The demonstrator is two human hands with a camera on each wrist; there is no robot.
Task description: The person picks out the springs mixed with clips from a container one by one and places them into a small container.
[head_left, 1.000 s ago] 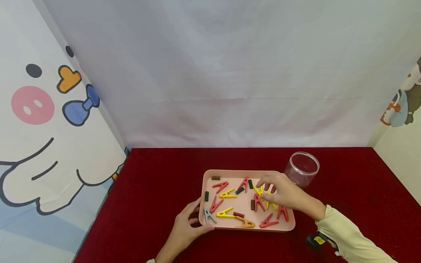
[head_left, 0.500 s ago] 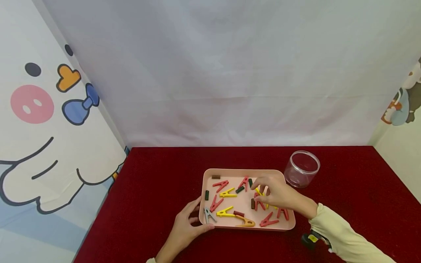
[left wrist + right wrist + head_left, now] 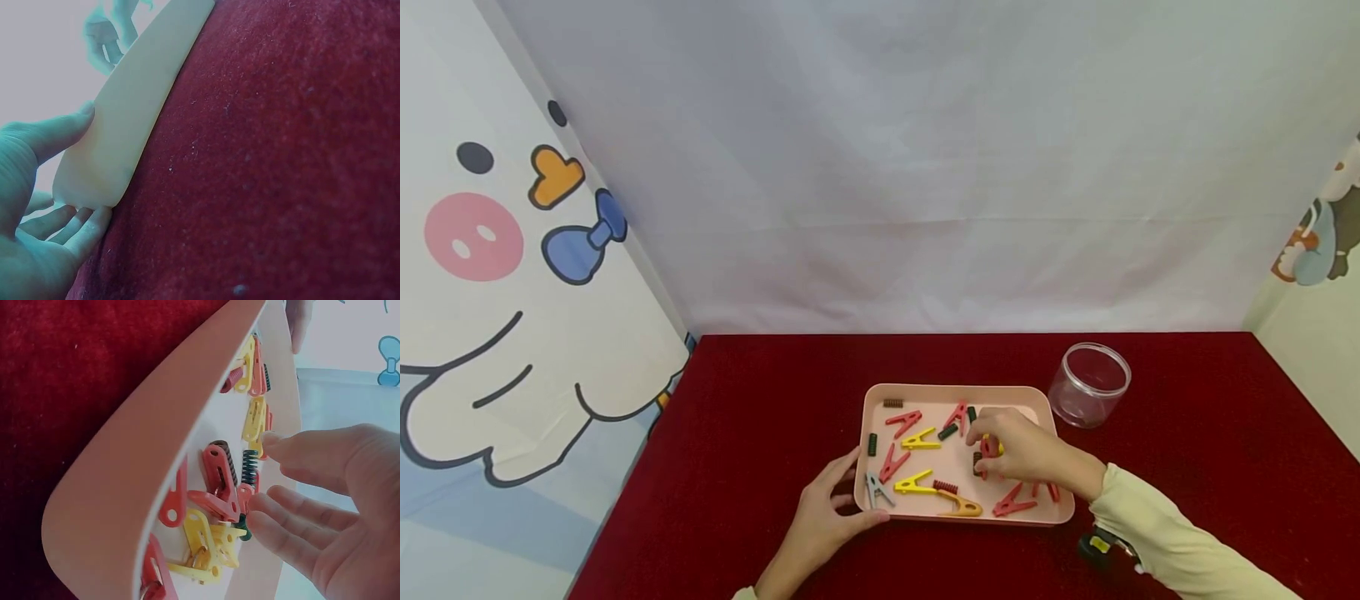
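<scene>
Red clip [image 3: 990, 446]: in the tray [image 3: 936, 407], right of its middle and beneath the right hand [image 3: 1026, 446].
Clip to hands: in the head view we found it showing between thumb and forefinger, left of the right palm; the right hand was clearly the nearer. We judged its place between those fingertips to be the relation that counted.
Clip axis: slotted leg roughly alongside the brown spring [image 3: 977, 463] just beside it; in the head view the spring ran from near to far.
Right hand grip: thumb and fingers parted; in the right wrist view we saw nothing held between them. We could not tell whether a fingertip touched the clip.
Left hand [image 3: 827, 512]: holding the tray's near left corner, thumb on the near wall, fingers against the end; well apart from the clip.
Clip look: red, round holes in the slotted leg, second leg splayed away; we had it mostly hidden in the head view.
Clip neighbour: a yellow clip [image 3: 199, 536], close by.
Jar [image 3: 1078, 400]: clear, on the red surface [image 3: 760, 417], just beside the tray's far right corner.
</scene>
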